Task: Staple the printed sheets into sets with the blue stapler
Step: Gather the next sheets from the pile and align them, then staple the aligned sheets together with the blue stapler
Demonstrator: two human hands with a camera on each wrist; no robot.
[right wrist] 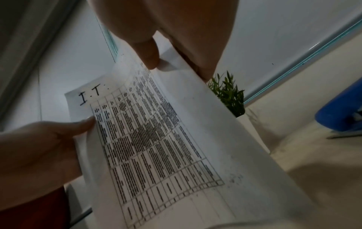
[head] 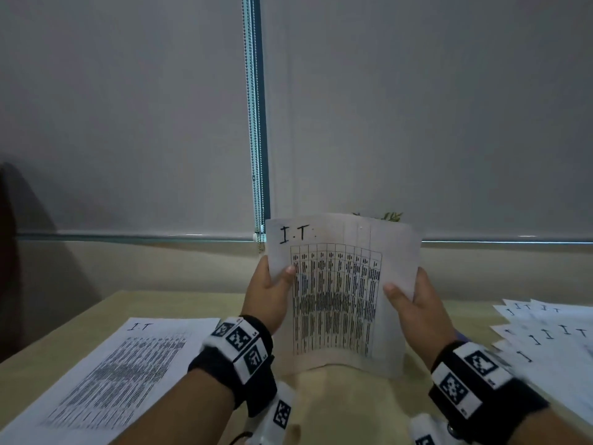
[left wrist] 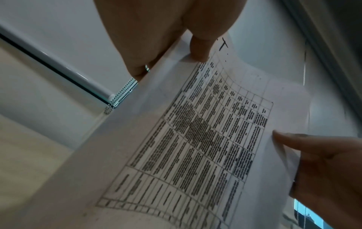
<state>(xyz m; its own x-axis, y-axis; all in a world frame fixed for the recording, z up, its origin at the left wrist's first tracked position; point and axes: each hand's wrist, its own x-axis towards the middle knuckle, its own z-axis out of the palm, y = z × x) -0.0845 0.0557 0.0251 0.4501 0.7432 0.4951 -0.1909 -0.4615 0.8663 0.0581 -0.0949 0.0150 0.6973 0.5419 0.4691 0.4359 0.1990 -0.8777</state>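
Stapler [right wrist: 341, 115] blurred, frame-cut; sheets' [head: 340, 297] print illegible

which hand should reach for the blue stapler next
Right, probably. The blue stapler lies on the right hand's side; the left hand can keep holding the sheets.

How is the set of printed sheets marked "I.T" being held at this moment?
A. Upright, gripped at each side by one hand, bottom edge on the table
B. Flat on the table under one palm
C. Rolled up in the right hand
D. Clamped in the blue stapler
A: the left hand and right hand each grip a side of the upright printed sheets, whose bottom edge rests on the table.
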